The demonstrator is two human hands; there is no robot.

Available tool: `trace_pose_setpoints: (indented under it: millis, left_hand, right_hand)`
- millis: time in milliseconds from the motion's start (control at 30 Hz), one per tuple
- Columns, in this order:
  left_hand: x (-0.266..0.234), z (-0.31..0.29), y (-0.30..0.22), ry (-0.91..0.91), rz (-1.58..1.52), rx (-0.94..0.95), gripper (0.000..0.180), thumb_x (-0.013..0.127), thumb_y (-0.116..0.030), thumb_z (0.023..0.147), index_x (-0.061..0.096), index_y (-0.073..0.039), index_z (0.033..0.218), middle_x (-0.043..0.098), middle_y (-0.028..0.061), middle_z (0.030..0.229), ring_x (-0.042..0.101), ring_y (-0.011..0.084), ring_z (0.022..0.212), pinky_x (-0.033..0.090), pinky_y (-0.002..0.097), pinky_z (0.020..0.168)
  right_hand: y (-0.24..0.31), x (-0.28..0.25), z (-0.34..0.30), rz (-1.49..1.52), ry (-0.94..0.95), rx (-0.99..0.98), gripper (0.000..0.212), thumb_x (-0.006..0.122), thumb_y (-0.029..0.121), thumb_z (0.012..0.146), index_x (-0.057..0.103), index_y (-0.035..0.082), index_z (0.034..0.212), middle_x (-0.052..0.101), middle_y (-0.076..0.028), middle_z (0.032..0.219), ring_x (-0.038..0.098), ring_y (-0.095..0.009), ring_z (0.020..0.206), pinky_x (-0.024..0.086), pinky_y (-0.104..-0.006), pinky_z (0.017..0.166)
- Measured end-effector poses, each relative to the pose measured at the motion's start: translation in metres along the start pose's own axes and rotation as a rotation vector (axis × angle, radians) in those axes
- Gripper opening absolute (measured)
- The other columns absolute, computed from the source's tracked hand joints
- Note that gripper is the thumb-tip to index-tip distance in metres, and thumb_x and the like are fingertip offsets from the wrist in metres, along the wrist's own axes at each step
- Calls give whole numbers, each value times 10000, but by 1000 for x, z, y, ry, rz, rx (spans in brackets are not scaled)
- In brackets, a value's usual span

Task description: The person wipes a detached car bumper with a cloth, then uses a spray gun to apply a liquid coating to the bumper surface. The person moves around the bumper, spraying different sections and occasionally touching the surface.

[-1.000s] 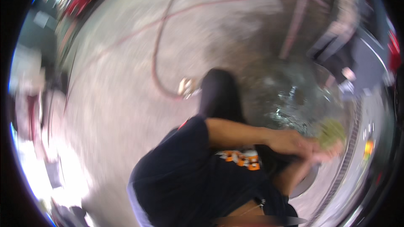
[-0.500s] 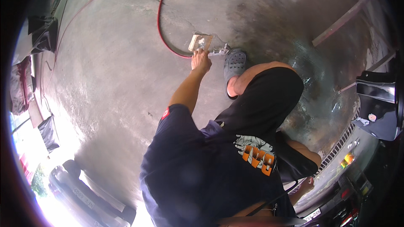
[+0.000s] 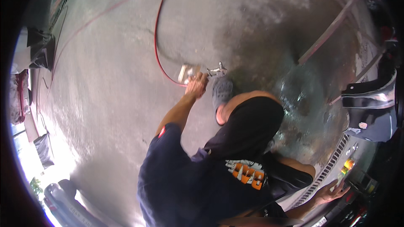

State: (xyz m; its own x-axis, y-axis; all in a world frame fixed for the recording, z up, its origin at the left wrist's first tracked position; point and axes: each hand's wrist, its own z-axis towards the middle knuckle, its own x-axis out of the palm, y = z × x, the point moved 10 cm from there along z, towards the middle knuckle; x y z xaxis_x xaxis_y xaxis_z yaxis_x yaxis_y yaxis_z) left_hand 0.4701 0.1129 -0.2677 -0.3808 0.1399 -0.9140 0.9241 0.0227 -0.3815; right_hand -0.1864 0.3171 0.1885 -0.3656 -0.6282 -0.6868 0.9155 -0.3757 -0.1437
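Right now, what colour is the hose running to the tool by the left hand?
Red. The hose curves across the concrete floor to the left hand; head view.

Wet, dark concrete floor point(image 3: 126, 80) spread under me, with a grey shoe point(image 3: 221, 92) planted on it. A metal drain grate point(image 3: 326, 172) curved along my right, near a dark car bumper point(image 3: 370, 109). Long pale poles point(image 3: 328, 29) lay across the far wet patch.
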Motion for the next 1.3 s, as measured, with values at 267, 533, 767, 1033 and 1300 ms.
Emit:
trace_pose_setpoints:
  millis: [267,533,767,1033,1300]
  left_hand:
    - [-311,-2,-229,-362,-725,534,485,650,-105,1012,480,107,1414,607,250,1019,638,424,847,528,430,754]
    - [-356,-72,-405,-82,-1526,660,402,539,-36,1060,299,-56,1382,582,102,1095,566,107,787,492,260,637]
    - [-247,-107,-505,358,-1636,514,333,590,-85,1050,350,-41,1277,535,146,1177,634,147,930,522,259,661]
    - [-136,-99,-499,433,-898,796,670,803,-443,899,530,0,1322,596,180,1185,618,278,1105,498,391,939]
    - [-131,-111,-590,704,-907,1202,360,483,-367,1093,556,-15,1097,616,202,836,649,388,799,473,492,718]
  right_hand:
    - [268,46,82,1393,471,133,530,696,11,929,564,57,1441,600,-121,1387,664,-225,1160,565,-331,928]
    - [360,-21,124,2318,595,-15,919,787,376,929,291,-7,1601,499,-236,1500,568,-246,1290,506,-380,1011]
    - [253,11,94,1970,597,365,506,580,324,1064,490,-12,1431,662,-181,1287,685,-274,1125,589,-382,893]
    - [125,-14,157,1670,304,635,360,504,254,1101,467,45,1391,710,-161,1164,653,-151,679,422,-232,421]
    - [131,-5,343,902,744,322,375,552,282,1054,533,-3,1296,697,-75,1026,592,-94,634,359,-186,388]
